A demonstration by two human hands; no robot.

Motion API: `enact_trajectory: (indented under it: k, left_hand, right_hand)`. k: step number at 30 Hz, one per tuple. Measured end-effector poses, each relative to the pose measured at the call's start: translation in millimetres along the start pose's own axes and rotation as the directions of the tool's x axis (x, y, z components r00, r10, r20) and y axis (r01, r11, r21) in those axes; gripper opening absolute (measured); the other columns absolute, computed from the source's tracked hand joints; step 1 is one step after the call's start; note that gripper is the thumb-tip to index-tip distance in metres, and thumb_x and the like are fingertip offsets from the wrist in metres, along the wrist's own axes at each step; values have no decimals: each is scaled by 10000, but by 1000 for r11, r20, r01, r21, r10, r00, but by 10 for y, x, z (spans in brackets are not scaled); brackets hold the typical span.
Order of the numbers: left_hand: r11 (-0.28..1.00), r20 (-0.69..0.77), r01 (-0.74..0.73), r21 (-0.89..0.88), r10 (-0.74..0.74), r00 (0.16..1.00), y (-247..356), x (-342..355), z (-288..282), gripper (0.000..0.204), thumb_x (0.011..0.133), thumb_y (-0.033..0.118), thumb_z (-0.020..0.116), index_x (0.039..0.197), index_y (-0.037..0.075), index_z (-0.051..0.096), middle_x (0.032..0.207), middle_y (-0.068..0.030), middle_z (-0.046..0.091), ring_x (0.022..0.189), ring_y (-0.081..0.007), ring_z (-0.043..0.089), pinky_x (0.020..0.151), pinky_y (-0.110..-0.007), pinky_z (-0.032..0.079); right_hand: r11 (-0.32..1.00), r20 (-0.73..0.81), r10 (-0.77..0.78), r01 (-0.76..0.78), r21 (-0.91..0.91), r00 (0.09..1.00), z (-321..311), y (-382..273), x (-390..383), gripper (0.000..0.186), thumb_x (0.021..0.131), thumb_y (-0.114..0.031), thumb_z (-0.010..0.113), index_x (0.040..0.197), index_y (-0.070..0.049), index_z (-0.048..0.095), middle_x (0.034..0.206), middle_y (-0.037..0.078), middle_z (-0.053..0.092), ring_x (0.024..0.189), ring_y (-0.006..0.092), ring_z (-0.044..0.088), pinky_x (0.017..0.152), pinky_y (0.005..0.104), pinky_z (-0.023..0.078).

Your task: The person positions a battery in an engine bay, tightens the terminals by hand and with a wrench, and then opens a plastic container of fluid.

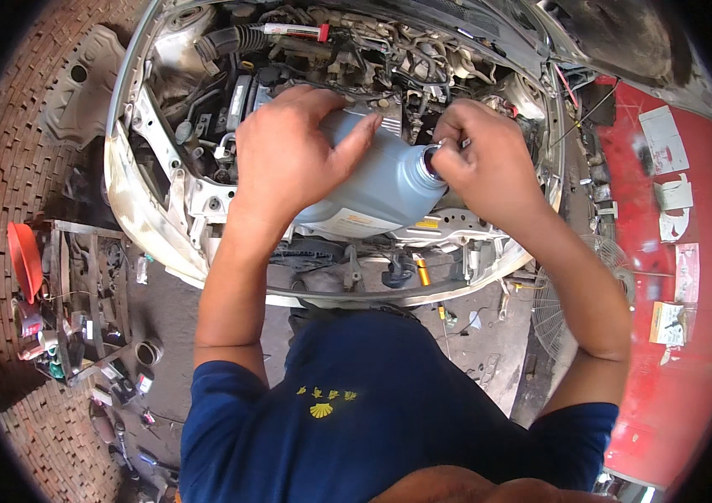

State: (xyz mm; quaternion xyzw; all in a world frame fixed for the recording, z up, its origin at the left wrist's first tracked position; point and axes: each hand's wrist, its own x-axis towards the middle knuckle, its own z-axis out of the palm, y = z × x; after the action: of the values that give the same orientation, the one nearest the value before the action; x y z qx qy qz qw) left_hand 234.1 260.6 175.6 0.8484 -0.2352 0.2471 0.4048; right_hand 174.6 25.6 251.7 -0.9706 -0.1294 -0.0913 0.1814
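Note:
A grey-blue plastic jug [373,180] lies tilted over the engine bay, its open neck pointing to the right and a pale label on its near side. My left hand [293,147] steadies it from the left, thumb across its upper side and fingers partly hidden behind it. At the jug's mouth [430,163], my right hand [486,155] has its fingers curled in, thumb and forefinger pinched right at the rim. Whatever they pinch, if anything, is too small to make out. Below the jug is the car's engine [389,105], partly covered by it and by my hands.
A white tube with a red end [296,31] rests on the black ribbed air hose [230,42]. A yellow-handled tool [421,270] is at the front bumper. To the right stand a fan [582,293] and a red panel [666,251]; a cluttered metal rack [92,293] is at left.

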Motion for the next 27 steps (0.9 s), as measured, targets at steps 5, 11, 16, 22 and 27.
enact_trajectory:
  k: [5,11,16,22,27]
  left_hand:
    - [1000,40,4,-20,-3,999,64,-4,-18,366,879,361,875,1011,24,824,946,-158,783,820,-364,757,733,-405,596]
    - [999,18,-37,-26,37,999,30,21,24,363,885,336,876,1010,0,816,946,-180,782,824,-364,761,742,-403,597]
    - [1000,32,-9,-28,9,999,46,25,26,364,890,310,880,1022,-22,812,942,-191,784,836,-351,770,760,-398,598]
    - [1000,38,-20,-13,21,999,78,3,2,354,902,298,872,1025,-28,809,929,-187,782,829,-337,770,760,-387,596]
    - [999,34,-45,-26,46,998,56,6,32,344,903,291,869,1024,-25,809,927,-189,780,832,-344,769,760,-393,595]
  right_hand:
    - [730,47,203,-183,659,978,138,369,-308,85,1001,-36,652,1064,18,669,954,1,669,886,58,597,798,246,509]
    - [910,222,27,-116,397,975,-239,313,-111,214,1013,-173,748,1102,2,661,960,22,662,842,95,603,735,298,515]
    - [993,389,-90,53,104,917,-340,238,231,288,905,-269,812,938,-22,668,871,171,710,821,364,705,745,479,539]
    - [933,152,-177,215,-287,972,-246,-47,11,122,869,-182,707,888,-61,700,880,135,741,918,371,742,797,539,580]
    - [942,234,-173,230,-244,957,-274,29,80,156,904,-181,700,962,-38,721,879,152,739,879,353,741,789,484,589]
